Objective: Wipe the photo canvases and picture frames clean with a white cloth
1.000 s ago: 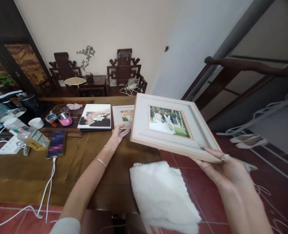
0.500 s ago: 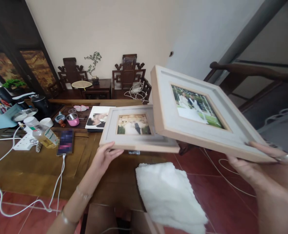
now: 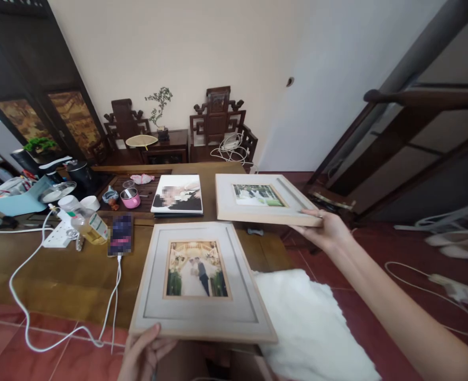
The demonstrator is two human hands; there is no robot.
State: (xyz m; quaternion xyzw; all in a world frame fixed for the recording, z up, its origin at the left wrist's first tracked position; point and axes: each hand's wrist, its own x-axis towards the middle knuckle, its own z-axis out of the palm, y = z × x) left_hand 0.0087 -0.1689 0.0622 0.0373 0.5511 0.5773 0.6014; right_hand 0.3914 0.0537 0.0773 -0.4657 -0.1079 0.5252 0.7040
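Note:
My left hand (image 3: 144, 352) grips the near bottom edge of a pale wooden photo frame (image 3: 202, 280), held close over the front of the low wooden table (image 3: 59, 275); its picture faces up. My right hand (image 3: 324, 230) is stretched forward and pinches the right corner of a second, similar photo frame (image 3: 259, 198), which lies nearly flat at the table's far right edge. A white fluffy cloth (image 3: 313, 323) lies below and between my arms.
A photo book (image 3: 177, 194) lies beside the far frame. A phone on a white cable (image 3: 120, 235), a power strip (image 3: 57, 235), a bottle (image 3: 89, 225), a pink cup (image 3: 130, 198) and a kettle (image 3: 77, 172) crowd the table's left. Carved chairs (image 3: 218, 121) stand behind; a stair rail (image 3: 416, 98) is at right.
My left hand pulled its frame toward me and lowered it. My right hand carried the other frame forward and down to the table's far right edge.

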